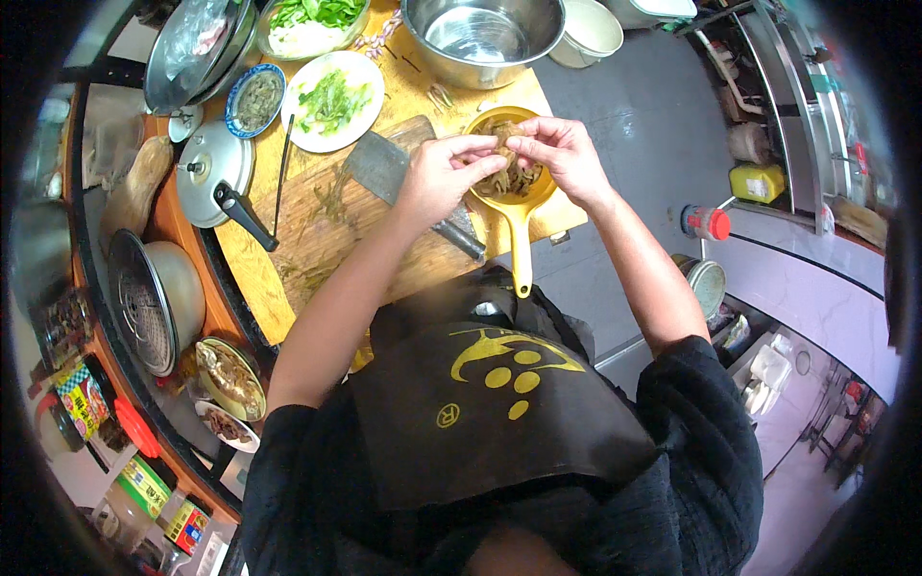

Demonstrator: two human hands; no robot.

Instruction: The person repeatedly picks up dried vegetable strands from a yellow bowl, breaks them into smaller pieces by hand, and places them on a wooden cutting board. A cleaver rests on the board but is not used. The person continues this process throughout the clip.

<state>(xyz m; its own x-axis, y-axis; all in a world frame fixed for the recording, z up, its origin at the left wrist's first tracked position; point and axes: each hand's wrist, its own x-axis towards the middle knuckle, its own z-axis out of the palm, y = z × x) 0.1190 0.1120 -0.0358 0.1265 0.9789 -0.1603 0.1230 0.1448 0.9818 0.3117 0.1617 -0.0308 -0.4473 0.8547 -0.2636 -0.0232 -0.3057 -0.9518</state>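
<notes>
Over a yellow plastic dipper (pixel 521 248) with a long handle, my right hand (pixel 569 155) pinches a brownish, wilted vegetable piece (pixel 502 129) between thumb and fingers. My left hand (pixel 443 173) meets it from the other side, fingertips on the same piece. More dark, limp vegetable strips (pixel 508 181) lie inside the dipper. Beneath my left forearm, a cleaver (pixel 382 167) rests across the wooden cutting board (pixel 338 248), its dark handle pointing toward me. Green-brown scraps (pixel 331 198) are scattered on the board.
A steel pot (pixel 482 72) stands behind the dipper. Plates of chopped greens (pixel 333 101), a blue-rimmed bowl (pixel 256 101) and a pressure-cooker lid (pixel 209 169) crowd the left side. A chopstick-like dark stick (pixel 283 176) lies beside the board. Right of the table is grey tiled floor (pixel 634 144).
</notes>
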